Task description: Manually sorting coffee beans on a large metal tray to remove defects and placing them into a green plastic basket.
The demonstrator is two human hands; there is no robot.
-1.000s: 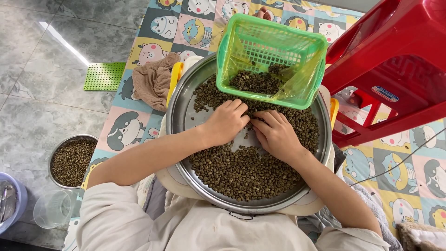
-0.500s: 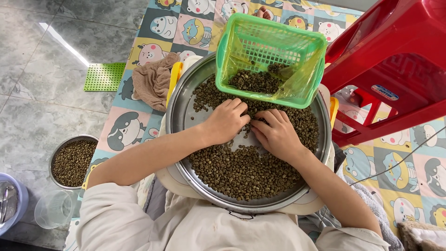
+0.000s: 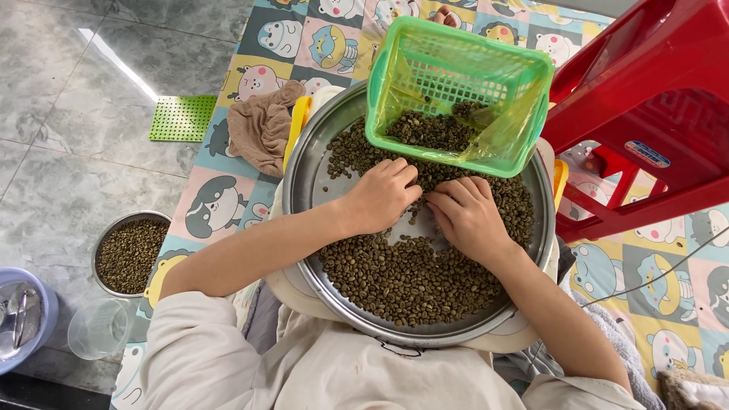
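Both hands (image 3: 383,196) (image 3: 465,216) nudged right, on beans (image 3: 410,277) in round tray (image 3: 304,186).

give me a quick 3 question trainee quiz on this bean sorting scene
1. True or false: both hands rest on the beans in the round metal tray.
2. Which thing stands on the tray's far edge? A) a red stool B) a green basket C) a clear cup
3. What fills the small metal bowl on the floor?

Key:
1. True: left hand and right hand lie on the beans in the tray.
2. B, the green basket.
3. Beans, in the bowl.
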